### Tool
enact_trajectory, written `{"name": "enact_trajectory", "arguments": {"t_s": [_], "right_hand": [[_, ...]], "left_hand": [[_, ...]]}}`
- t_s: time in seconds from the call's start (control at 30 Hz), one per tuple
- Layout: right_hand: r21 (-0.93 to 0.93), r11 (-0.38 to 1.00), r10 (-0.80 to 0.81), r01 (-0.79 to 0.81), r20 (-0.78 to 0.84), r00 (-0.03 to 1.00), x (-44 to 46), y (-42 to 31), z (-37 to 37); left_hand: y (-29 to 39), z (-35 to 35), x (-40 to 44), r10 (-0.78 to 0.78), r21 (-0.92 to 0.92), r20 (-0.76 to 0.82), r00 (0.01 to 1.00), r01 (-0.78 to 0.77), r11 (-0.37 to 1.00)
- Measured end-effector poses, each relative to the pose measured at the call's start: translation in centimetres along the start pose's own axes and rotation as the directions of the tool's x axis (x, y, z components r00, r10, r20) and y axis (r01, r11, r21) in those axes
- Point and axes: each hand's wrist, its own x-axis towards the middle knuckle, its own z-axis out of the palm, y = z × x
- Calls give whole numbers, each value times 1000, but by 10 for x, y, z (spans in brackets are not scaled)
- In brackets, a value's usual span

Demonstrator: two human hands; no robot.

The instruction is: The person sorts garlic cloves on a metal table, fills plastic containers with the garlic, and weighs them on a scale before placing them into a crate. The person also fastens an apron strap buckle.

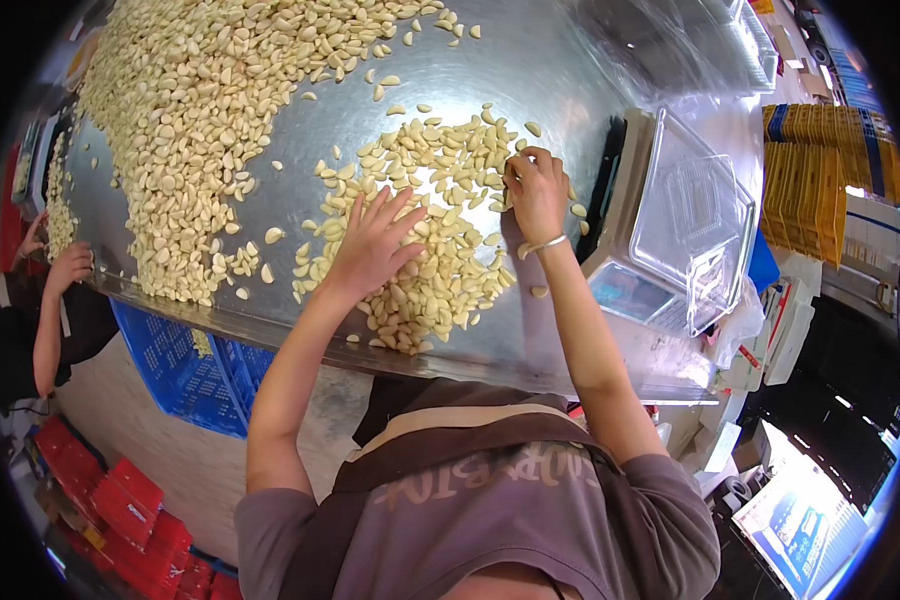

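Peeled garlic cloves (440,270) lie spread in a loose patch on the metal table (320,150) in front of me. My left hand (370,245) rests palm down over the left part of this patch, fingers spread and touching cloves. At the patch's right edge is my right hand (537,195), with a bangle on its wrist. Its fingers are curled together toward the cloves, and whatever may be between them is hidden. A much larger heap of garlic cloves (185,130) covers the table's left side.
Clear plastic trays (695,215) are stacked at the table's right side. A blue crate (185,370) stands below the front edge. Another person's hand (70,265) is at the far left by the heap. Yellow crates (805,185) and red boxes (130,505) stand farther off.
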Motion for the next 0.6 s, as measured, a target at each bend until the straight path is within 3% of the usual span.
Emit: {"name": "enact_trajectory", "arguments": {"t_s": [0.17,0.27,0.37,0.4,0.53,0.6], "right_hand": [[22,999,-47,48,-43,998,-3,4,-2],[128,985,-97,118,-159,983,-5,3,-7],[421,902,42,-96,136,990,-13,-10,-18],[362,930,-88,59,63,994,-15,-12,-17],[141,970,-218,196,167,961,-19,-14,-6],[115,963,-261,244,156,953,-18,-12,-1]], "left_hand": [[7,-10,-2,-23,-197,-147,989,-6,980],[14,-11,-1,-31,-239,-243,969,-29,971],[24,-18,-3,-158,-385,-266,951,46,922],[26,-19,-5,-175,-397,-277,945,54,916],[29,-26,-17,-243,-426,-297,923,100,899],[29,-28,-25,-272,-445,-291,917,122,887]]}}
